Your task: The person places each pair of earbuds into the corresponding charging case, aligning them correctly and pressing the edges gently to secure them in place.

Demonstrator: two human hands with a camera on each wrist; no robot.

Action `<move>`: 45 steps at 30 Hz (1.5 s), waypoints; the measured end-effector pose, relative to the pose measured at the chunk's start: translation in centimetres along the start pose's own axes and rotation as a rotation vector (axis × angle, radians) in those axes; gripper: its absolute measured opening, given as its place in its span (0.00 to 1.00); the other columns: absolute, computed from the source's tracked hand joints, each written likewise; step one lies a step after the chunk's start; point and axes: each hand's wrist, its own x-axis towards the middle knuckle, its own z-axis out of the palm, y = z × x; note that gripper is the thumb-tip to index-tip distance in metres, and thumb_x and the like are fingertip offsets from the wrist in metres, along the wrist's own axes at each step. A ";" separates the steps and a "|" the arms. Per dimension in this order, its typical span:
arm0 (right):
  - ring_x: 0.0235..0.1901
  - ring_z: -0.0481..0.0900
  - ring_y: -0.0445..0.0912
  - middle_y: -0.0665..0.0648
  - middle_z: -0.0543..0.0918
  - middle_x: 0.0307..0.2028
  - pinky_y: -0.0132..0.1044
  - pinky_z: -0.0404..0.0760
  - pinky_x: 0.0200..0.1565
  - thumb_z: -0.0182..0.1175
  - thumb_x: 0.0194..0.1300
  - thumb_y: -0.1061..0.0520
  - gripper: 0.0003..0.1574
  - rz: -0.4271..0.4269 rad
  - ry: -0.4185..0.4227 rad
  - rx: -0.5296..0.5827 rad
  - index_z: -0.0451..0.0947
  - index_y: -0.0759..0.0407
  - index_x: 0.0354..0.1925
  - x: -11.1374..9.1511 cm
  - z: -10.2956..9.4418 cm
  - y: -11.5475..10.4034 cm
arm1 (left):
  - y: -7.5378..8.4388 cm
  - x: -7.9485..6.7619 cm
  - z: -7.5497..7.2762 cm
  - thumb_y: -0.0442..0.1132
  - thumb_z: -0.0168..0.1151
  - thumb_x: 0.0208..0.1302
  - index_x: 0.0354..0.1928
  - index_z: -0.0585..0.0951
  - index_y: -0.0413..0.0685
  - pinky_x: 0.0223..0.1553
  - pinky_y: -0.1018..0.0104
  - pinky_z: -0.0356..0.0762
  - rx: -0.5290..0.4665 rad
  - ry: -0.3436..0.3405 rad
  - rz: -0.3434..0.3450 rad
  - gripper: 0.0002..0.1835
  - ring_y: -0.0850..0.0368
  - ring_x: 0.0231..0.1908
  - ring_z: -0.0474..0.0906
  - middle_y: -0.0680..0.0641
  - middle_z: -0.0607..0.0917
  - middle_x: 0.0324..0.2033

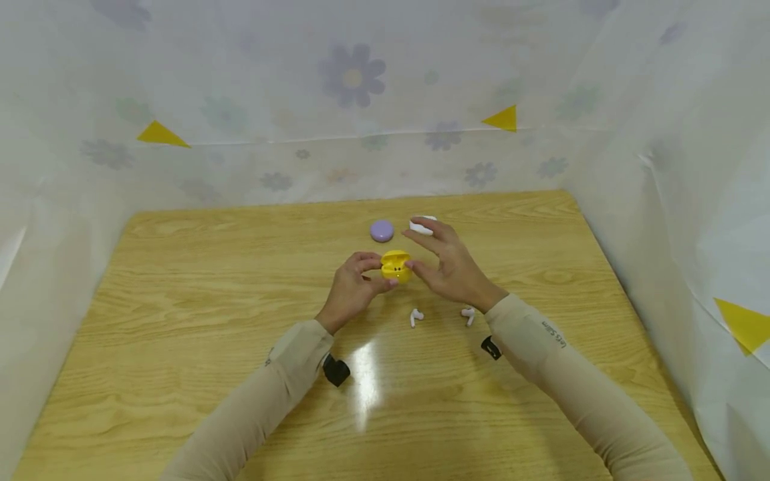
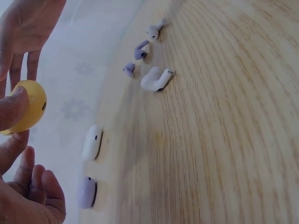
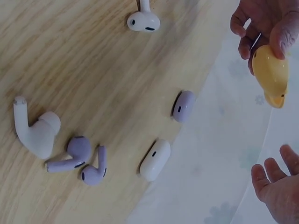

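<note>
A yellow earbud case [image 1: 396,272] with its lid raised is held up above the table between the thumb and fingers of my left hand [image 1: 351,288]. Two small dark spots show inside it. Just right of the case, my right hand [image 1: 455,268] has its fingers spread; its thumb tip overlaps the case in the head view. In the right wrist view, a gap shows between the right hand [image 3: 280,186] and the yellow case [image 3: 271,70], with nothing in those fingers. The left wrist view shows the left thumb pressed on the case [image 2: 33,106].
Toward the back edge sit a purple case [image 1: 381,231] and a white case [image 1: 421,229], both closed. Nearer lie two white earbuds, one left [image 1: 415,316] and one right [image 1: 468,314]. Two purple earbuds [image 3: 74,154] lie beside a white one, hidden in the head view.
</note>
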 end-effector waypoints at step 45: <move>0.62 0.70 0.61 0.67 0.75 0.59 0.55 0.71 0.62 0.76 0.46 0.55 0.36 -0.253 0.027 -0.308 0.77 0.66 0.53 -1.8 2.5 0.4 | -0.3 0.2 0.0 0.46 0.67 0.59 0.44 0.85 0.41 0.57 0.54 0.76 -0.039 -0.035 -0.073 0.17 0.50 0.58 0.74 0.47 0.79 0.53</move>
